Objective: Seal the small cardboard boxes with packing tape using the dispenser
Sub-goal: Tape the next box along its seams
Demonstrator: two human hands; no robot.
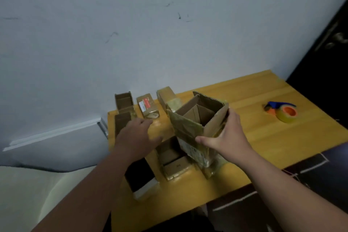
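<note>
dim, soft-focus view, wide-angle bending at edges, faint shadows

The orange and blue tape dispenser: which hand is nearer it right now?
Right. The right hand grips the open cardboard box, left of the orange and blue tape dispenser; the left hand hovers farther left, beyond that box.

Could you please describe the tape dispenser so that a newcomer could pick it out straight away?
Look at the yellow wooden table and go to its far right side, away from the cardboard boxes. The tape dispenser lies alone there, the only blue and orange thing, with a yellowish tape roll.
</note>
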